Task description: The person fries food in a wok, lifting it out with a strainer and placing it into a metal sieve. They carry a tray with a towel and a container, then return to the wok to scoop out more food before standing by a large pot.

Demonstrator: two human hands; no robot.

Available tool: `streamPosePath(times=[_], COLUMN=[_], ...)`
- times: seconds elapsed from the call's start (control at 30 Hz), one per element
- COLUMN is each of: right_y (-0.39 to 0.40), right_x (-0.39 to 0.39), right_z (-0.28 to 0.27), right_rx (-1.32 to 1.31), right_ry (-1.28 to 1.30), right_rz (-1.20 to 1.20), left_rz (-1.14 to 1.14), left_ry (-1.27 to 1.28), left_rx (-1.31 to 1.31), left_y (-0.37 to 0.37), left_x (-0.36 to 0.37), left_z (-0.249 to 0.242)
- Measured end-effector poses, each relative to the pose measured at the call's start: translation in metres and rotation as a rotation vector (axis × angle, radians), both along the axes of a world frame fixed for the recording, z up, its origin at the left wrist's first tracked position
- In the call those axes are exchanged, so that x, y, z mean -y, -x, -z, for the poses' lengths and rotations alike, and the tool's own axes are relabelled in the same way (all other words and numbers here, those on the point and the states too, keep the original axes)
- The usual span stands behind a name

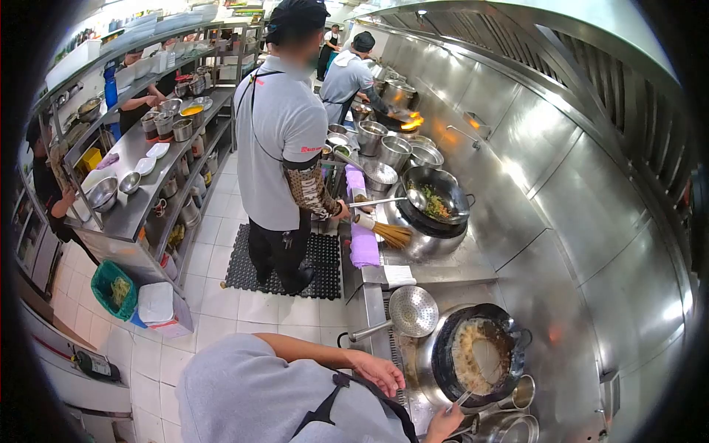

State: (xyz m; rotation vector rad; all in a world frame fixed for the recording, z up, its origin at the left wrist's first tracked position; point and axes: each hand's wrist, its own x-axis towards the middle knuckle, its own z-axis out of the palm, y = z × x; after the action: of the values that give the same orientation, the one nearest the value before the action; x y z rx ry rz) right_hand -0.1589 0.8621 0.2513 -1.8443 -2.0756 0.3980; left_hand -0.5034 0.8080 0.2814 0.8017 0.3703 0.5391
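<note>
My left hand (378,371) is held at the stove's front edge, its fingers loosely extended and nothing in them. Low in the view, my right hand (445,422) grips a metal-handled utensil (463,399) that reaches over the near rim of a black wok (518,362). The utensil's working end is hard to make out. Foamy, bubbling brownish liquid (464,347) fills part of the wok. Just beyond my left hand, a round perforated skimmer (413,311) rests at the wok's left side, its handle pointing toward the counter edge.
A co-worker (281,140) stands on a black mat (317,266), holding the handle of a second wok (439,196) with food. A bamboo brush (391,235) and purple cloth (363,244) lie between stations. Metal pots (517,428) stand close to my right hand. Flames (413,122) rise farther back.
</note>
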Motion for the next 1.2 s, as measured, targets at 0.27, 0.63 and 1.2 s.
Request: streamPosePath(times=[0.27,0.63,1.2], right_y=[0.155,0.170,0.264], right_x=[0.063,0.057,-0.021], right_z=[-0.146,-0.185,-0.322], right_rx=[-1.760,-1.802,-2.160], right_ry=[0.408,0.503,0.699], right_rz=[-0.366,-0.789,-1.716], left_rz=[-0.183,-0.749,-0.146], left_ry=[0.089,-0.086,-0.224], left_rx=[0.222,0.752,0.115], left_y=[-0.058,0.063,-0.084], left_x=[-0.001,-0.090,0.058], left_z=[-0.070,-0.164,-0.063])
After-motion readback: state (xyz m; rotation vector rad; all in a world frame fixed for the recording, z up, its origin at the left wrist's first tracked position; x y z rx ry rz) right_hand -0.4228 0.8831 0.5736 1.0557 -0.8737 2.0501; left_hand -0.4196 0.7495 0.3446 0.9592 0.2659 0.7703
